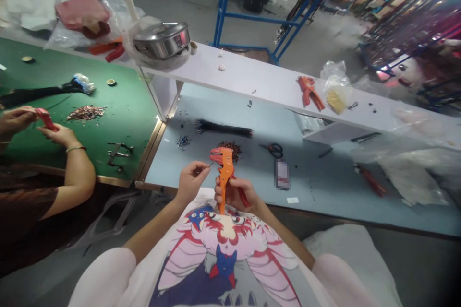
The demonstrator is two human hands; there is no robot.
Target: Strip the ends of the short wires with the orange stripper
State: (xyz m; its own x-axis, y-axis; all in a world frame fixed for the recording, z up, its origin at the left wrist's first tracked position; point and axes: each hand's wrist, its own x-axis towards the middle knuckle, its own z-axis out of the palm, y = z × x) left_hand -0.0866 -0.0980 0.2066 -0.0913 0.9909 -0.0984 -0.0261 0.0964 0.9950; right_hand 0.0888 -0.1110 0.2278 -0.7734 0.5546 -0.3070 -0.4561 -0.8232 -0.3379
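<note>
An orange wire stripper (pixel 226 172) with red jaws and a red lever is gripped in my right hand (pixel 242 191), fingers wrapped round its handles. My left hand (pixel 193 178) pinches a thin dark wire (pixel 212 165) between thumb and fingertips, just left of the tool's jaws; whether the wire's end is between the jaws is too small to tell. Behind the tool, a pile of small copper-coloured pieces (pixel 234 151) lies on the light blue table (pixel 259 180). Farther back is a bundle of black wires (pixel 225 128), with a small heap of short wire bits (pixel 183 141) to its left.
Right of the pile lie black scissors (pixel 275 149) and a blurred-out phone-like object (pixel 282 174). A raised white shelf (pixel 237 69) holds a metal pot (pixel 162 41) and red pliers (pixel 309 92). At left, another person's hands (pixel 61 135) hold a red tool over a green table (pixel 126 105).
</note>
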